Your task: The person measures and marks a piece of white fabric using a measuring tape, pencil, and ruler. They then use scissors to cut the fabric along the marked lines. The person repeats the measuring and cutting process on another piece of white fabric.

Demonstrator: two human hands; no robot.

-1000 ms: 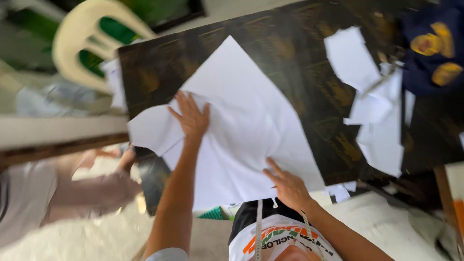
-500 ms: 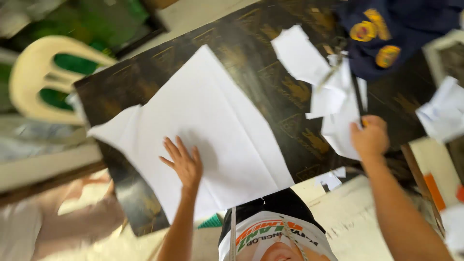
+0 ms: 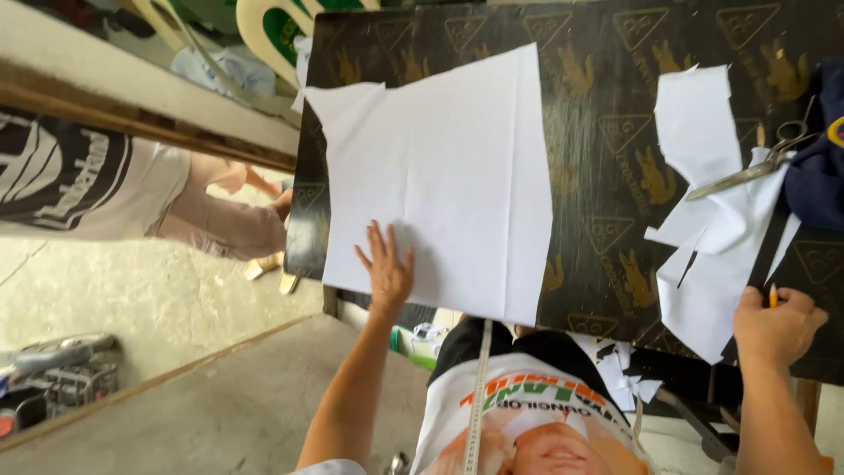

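Note:
A large white fabric sheet lies flat on a dark patterned table. My left hand rests palm down on the sheet's near edge, fingers spread. My right hand is closed at the table's near right edge, with a thin orange stick, perhaps a pencil, poking up from it. White fabric scraps lie just left of that hand. Metal scissors rest on the scraps farther back.
Dark blue cloth sits at the table's right edge. A measuring tape hangs down my chest. Another person in a black-and-white shirt sits at the left. A pale plastic chair stands behind the table. Concrete floor is below left.
My right hand left the white sheet, reached toward the scraps at the right, then drew back to the near table edge. My left hand stayed pressed on the sheet.

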